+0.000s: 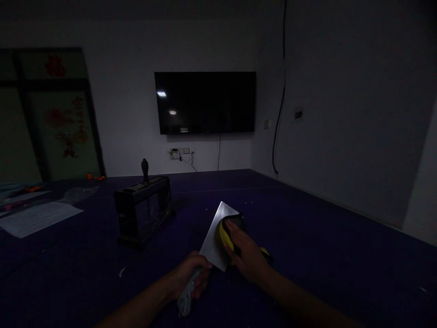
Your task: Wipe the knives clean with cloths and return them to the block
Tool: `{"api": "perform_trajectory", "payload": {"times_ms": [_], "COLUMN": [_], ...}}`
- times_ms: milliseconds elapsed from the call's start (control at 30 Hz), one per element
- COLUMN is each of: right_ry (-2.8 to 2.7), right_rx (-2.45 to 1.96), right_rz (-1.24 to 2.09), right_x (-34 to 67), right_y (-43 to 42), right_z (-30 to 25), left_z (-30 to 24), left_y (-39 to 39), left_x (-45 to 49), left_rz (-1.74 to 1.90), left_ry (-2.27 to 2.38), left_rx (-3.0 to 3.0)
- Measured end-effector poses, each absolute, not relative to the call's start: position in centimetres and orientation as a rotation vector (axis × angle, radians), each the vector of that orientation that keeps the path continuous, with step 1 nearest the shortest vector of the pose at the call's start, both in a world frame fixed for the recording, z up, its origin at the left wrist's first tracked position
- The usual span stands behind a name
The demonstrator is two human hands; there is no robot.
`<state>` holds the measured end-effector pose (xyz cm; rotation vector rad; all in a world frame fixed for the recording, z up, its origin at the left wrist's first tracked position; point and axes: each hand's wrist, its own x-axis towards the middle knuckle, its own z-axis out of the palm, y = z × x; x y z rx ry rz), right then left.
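Observation:
A cleaver (212,241) with a broad, shiny rectangular blade points away from me, tilted to the right. My left hand (191,274) is closed around its handle, which looks wrapped in something pale and wrinkled. Against the right side of the blade, my right hand (248,253) presses a yellow and black cloth (225,234), its fingers closed over it. Part of the cloth hangs out past the right wrist. The far end of the blade shows bare. Left of the cleaver stands a black knife block (128,212) with clear sides and one dark handle (145,169) upright in its top.
Everything rests on a dark blue surface (307,259) with small white scraps. Papers (41,217) and clear plastic (77,195) lie at the left, with orange objects (95,176) farther back. A television (206,102) hangs on the far wall; a black cable (282,100) runs down the right wall.

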<state>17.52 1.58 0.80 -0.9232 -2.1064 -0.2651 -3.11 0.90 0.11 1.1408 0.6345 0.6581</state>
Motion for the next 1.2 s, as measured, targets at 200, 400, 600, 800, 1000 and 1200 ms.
{"api": "perform_trajectory", "payload": {"times_ms": [200,400,600,800,1000,1200], "right_ry": [-2.192,-2.174,-1.988,-1.773,-1.637,-1.677], "right_rx": [-0.816,-0.8,-0.933,-1.018,-1.045,-1.071], "right_rz": [-0.302,-0.261,-0.174,-0.068,-0.021,-0.016], "right_x": [17.3,17.1,17.3,17.8,18.2,18.5], "right_y": [1.1,0.9,1.5,2.7,3.8,3.8], "right_z": [0.8,0.8,0.7,0.4,0.0,-0.1], "left_z": [-0.2,-0.3,0.2,0.1,-0.1,0.2], "left_y": [1.4,1.2,0.8,1.1,1.3,1.0], "left_x": [-3.1,-3.0,-3.0,-3.0,-2.9,-2.8], "left_rz": [0.639,0.677,0.645,0.589,0.557,0.589], "left_ry": [0.638,0.617,0.609,0.594,0.632,0.656], "left_rx": [1.15,1.146,1.141,1.168,1.188,1.198]}}
